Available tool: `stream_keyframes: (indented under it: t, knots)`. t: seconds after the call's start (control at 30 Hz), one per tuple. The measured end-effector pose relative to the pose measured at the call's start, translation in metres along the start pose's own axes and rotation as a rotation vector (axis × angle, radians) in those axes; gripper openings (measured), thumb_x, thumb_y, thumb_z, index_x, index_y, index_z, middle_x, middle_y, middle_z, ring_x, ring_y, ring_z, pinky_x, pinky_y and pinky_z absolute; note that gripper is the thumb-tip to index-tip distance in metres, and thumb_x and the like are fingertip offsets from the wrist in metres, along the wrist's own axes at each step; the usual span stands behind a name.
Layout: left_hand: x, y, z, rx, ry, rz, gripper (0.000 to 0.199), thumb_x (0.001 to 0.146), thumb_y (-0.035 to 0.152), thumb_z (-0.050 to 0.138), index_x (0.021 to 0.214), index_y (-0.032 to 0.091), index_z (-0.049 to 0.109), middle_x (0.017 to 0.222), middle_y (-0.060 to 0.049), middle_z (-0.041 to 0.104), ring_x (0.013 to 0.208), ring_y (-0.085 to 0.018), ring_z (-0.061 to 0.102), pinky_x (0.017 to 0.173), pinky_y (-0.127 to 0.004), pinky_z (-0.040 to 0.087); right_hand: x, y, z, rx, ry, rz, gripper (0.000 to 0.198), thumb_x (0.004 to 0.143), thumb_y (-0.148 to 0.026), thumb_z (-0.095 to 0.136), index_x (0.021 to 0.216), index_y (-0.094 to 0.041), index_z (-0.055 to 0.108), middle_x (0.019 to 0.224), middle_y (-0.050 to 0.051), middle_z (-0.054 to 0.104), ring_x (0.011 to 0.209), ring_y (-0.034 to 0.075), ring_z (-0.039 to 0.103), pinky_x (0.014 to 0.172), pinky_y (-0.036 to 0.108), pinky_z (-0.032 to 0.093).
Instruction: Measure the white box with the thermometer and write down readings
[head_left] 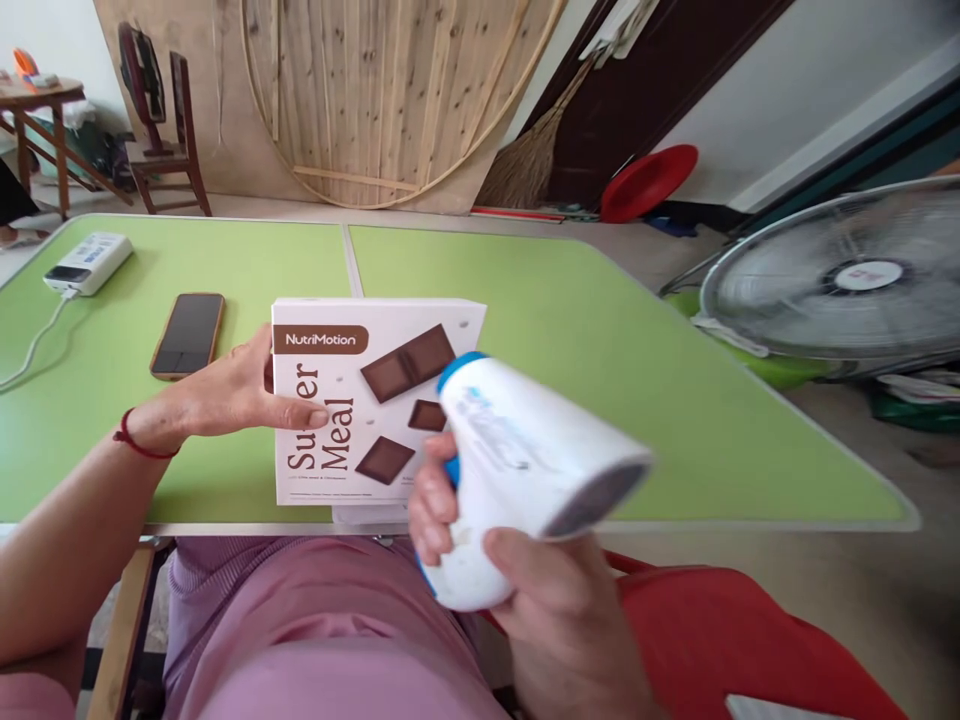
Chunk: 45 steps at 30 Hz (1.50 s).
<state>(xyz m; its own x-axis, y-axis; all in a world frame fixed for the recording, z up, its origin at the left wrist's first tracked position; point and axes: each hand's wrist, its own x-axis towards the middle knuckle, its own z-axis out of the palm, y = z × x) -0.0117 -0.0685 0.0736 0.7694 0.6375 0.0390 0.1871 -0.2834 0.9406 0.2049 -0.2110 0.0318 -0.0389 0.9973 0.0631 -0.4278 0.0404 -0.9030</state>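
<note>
My left hand [244,395] grips the left edge of a white NutriMotion box [315,470], its thumb across the front. The box stands upright near the front edge of the green table, its chocolate pictures facing me. In front of its lower right side, my right hand [517,580] is wrapped round the handle of a white and blue handheld scanner [525,430]. The scanner's dark wide end points down to the right, away from the box. A little motion blurs its printing. Under the box, a pale flat thing [375,514] shows only in part.
On the green table [480,265] lie a phone [189,335] and a white power bank [88,264] with a cable. A large fan [840,275] stands at the right. A red chair [720,630] is near my right side; a wooden chair [169,150] stands behind the table.
</note>
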Motion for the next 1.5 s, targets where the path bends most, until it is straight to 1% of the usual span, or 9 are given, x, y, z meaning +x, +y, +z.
stream_keyframes:
  t: [0.1,0.27,0.43,0.63,0.77,1.0,1.2,1.33,1.5]
  knots:
    - [0.0,-0.003,0.0,-0.003,0.012,-0.007,0.055,0.079,0.035,0.081,0.126,0.017,0.059,0.115,-0.009,0.073,0.099,-0.023,0.071,0.073,-0.028,0.061,0.007,0.009,0.004,0.032,-0.069,0.104,0.038,0.075,-0.046,0.081,0.104,-0.025,0.068,0.08,0.0,0.061,0.058,0.013,0.053,0.05,0.028,0.046]
    - [0.0,-0.003,0.001,0.004,0.019,0.014,0.052,0.078,0.039,0.082,0.12,0.017,0.061,0.108,-0.009,0.074,0.1,-0.024,0.071,0.074,-0.029,0.06,0.016,0.012,0.001,-0.009,-0.091,0.116,0.031,0.077,-0.045,0.08,0.095,-0.023,0.068,0.073,0.0,0.06,0.057,0.013,0.052,0.052,0.028,0.044]
    - [0.002,-0.006,0.0,0.007,0.008,0.035,0.046,0.078,0.038,0.082,0.114,0.016,0.064,0.101,-0.008,0.075,0.091,-0.021,0.071,0.071,-0.027,0.059,0.015,0.009,0.003,-0.036,-0.066,0.134,0.036,0.077,-0.047,0.079,0.101,-0.023,0.068,0.068,-0.001,0.06,0.055,0.014,0.051,0.052,0.031,0.044]
    - [0.002,-0.007,-0.001,0.014,0.002,0.042,0.041,0.078,0.038,0.082,0.107,0.016,0.065,0.099,-0.008,0.076,0.1,-0.024,0.07,0.076,-0.028,0.059,0.014,0.007,0.008,-0.008,-0.005,0.174,0.032,0.074,-0.043,0.082,0.094,-0.023,0.068,0.069,-0.002,0.059,0.056,0.013,0.05,0.055,0.031,0.044]
    - [0.001,-0.006,-0.001,0.04,-0.006,0.03,0.042,0.079,0.04,0.081,0.11,0.016,0.065,0.101,-0.008,0.076,0.103,-0.025,0.07,0.077,-0.029,0.059,0.013,0.005,0.011,-0.002,0.022,0.173,0.032,0.072,-0.043,0.083,0.091,-0.023,0.068,0.068,-0.002,0.059,0.055,0.013,0.05,0.054,0.031,0.043]
    - [0.002,-0.004,-0.001,0.041,-0.011,0.054,0.044,0.08,0.041,0.08,0.113,0.016,0.064,0.1,-0.008,0.076,0.098,-0.024,0.071,0.077,-0.029,0.059,0.014,0.002,0.011,-0.004,0.013,0.182,0.036,0.071,-0.046,0.084,0.092,-0.023,0.066,0.068,-0.003,0.059,0.053,0.013,0.052,0.053,0.032,0.044]
    - [0.002,-0.002,0.0,0.035,-0.014,0.058,0.044,0.08,0.042,0.08,0.112,0.016,0.065,0.096,-0.007,0.076,0.095,-0.023,0.071,0.072,-0.028,0.059,0.015,0.002,0.012,-0.004,0.011,0.18,0.036,0.071,-0.046,0.084,0.09,-0.022,0.066,0.066,-0.003,0.059,0.053,0.013,0.053,0.052,0.032,0.044]
    - [0.003,-0.003,0.001,0.019,-0.025,0.075,0.042,0.081,0.04,0.08,0.112,0.016,0.065,0.092,-0.006,0.076,0.094,-0.023,0.071,0.075,-0.028,0.059,0.015,0.002,0.014,0.024,0.036,0.183,0.039,0.069,-0.047,0.085,0.093,-0.022,0.066,0.068,-0.004,0.06,0.053,0.012,0.052,0.052,0.03,0.043]
    - [0.003,-0.002,0.001,0.022,-0.025,0.058,0.04,0.081,0.039,0.08,0.11,0.016,0.065,0.092,-0.006,0.076,0.09,-0.021,0.072,0.072,-0.027,0.059,0.016,0.002,0.015,0.005,0.027,0.166,0.036,0.069,-0.047,0.085,0.088,-0.022,0.066,0.065,-0.003,0.059,0.054,0.013,0.052,0.053,0.03,0.042]
